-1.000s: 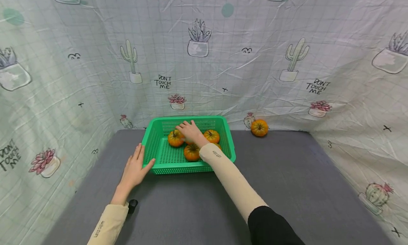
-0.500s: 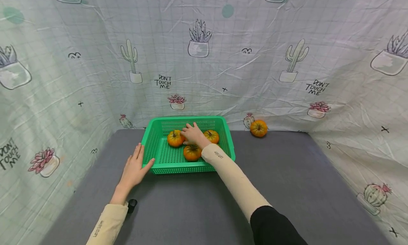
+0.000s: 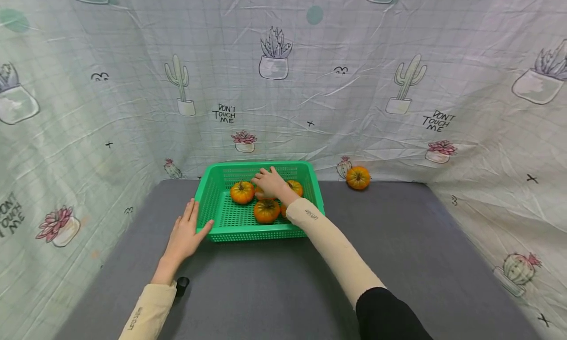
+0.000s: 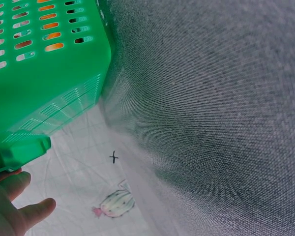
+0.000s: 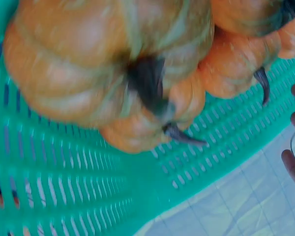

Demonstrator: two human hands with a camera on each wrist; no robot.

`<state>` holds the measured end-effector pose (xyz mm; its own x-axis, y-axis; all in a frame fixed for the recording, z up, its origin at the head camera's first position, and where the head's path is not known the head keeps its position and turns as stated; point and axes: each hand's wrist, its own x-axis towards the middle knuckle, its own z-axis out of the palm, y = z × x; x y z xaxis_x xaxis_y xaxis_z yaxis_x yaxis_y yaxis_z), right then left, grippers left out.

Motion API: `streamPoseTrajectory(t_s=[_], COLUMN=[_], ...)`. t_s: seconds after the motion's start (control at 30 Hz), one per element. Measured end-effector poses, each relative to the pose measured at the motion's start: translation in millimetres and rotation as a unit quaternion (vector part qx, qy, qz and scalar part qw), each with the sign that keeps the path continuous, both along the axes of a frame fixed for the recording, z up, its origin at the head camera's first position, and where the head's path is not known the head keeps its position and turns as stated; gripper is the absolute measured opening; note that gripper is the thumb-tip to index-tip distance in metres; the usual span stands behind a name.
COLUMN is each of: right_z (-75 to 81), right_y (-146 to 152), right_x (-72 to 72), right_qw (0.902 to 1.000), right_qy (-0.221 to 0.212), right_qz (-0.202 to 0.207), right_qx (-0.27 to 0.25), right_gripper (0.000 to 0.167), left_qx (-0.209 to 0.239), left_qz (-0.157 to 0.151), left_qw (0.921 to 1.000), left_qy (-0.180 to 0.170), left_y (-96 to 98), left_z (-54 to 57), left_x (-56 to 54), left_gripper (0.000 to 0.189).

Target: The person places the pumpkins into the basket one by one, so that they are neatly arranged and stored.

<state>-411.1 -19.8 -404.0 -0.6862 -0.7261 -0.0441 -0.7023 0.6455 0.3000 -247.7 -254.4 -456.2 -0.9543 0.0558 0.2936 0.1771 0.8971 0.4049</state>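
Several small orange pumpkins (image 3: pixel 267 212) with dark stems (image 5: pixel 150 86) lie in a green slotted basket (image 3: pixel 261 234). My right hand (image 3: pixel 271 183) is over the middle of the basket, fingers spread above a pumpkin (image 3: pixel 258 193) that it partly hides. In the right wrist view its fingertips (image 5: pixel 291 162) appear apart from the pumpkins, with nothing between them. Another pumpkin (image 3: pixel 242 193) is to the left of this hand. My left hand (image 3: pixel 183 236) rests against the basket's left rim with straight fingers, its thumb spread toward the front left corner.
One more pumpkin (image 3: pixel 358 177) sits on the grey tabletop (image 3: pixel 381 241), right of the basket and close to the back curtain. The pale curtain (image 3: pixel 336 108), printed with cacti, encloses the back and both sides. A black device (image 3: pixel 181 286) is on my left wrist.
My right hand has shifted slightly right, away from the left pumpkin, uncovering more of the middle pumpkin. The left hand stays at the basket's rim.
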Motion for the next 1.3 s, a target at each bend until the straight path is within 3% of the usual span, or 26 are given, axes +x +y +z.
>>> streamPoseTrajectory(t_s=[0.37, 0.57, 0.87, 1.0, 1.3], right_z=[40.1, 47.8, 47.6, 41.4, 23.3], right_y=[39, 64, 100, 116, 155], right_x=[21.1, 28.7, 37.7, 39.5, 36.7], right_qw=[0.9924, 0.9868, 0.9803, 0.9730, 0.9660], right_qy=[0.071, 0.100, 0.116, 0.135, 0.152], right_qz=[0.069, 0.098, 0.104, 0.108, 0.078], right_qx=[-0.072, -0.081, -0.121, -0.153, -0.194], right_gripper=[0.049, 0.048, 0.047, 0.043, 0.040], left_qx=[-0.003, 0.001, 0.002, 0.002, 0.003], left_qz=[-0.002, -0.005, -0.004, -0.003, -0.002], left_qw=[1.0000, 1.0000, 1.0000, 1.0000, 1.0000], left_qy=[-0.002, -0.002, 0.002, -0.002, -0.001], left_y=[0.4, -0.5, -0.3, 0.4, 0.2], left_z=[1.0, -0.4, -0.6, -0.8, -3.0], left_x=[1.2, 2.7, 2.9, 3.0, 1.9], left_gripper=[0.078, 0.079, 0.079, 0.079, 0.079])
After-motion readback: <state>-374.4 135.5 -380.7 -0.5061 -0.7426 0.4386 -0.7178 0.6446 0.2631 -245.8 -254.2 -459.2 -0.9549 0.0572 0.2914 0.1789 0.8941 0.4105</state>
